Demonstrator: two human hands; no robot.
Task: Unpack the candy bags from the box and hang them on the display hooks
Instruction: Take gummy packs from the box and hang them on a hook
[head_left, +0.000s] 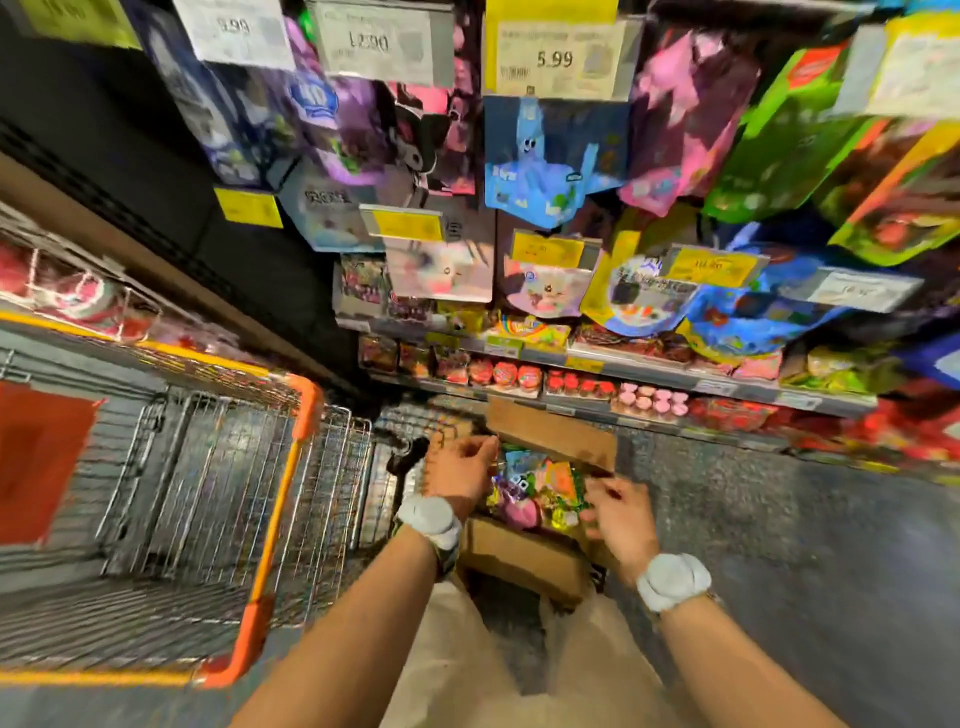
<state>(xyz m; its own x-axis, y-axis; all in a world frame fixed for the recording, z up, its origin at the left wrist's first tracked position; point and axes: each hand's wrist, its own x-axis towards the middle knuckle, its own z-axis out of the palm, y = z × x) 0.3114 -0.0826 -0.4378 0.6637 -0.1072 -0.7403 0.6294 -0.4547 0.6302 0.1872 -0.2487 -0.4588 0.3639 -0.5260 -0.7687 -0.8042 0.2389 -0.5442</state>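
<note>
Box: an open cardboard box (524, 558) stands on the floor at lower centre of the frame, its far flap raised
Candy bags: bright bags (535, 491) fill the box, between the two hands
Left hand: the left hand (460, 470) is at the box's left edge, fingers curled inward; blur hides whether they pinch a flap or a bag, so I cannot tell
Right hand: the right hand (621, 514) is at the box's right edge, fingers bent and slightly apart over the bags; any hold is unclear
Wrists: a white wrist device (431, 517) on each
Display: hanging bags (550, 161) and price tags (556, 60) fill the upper frame
Cart: a wire cart (208, 499) with orange trim, left of frame
</note>
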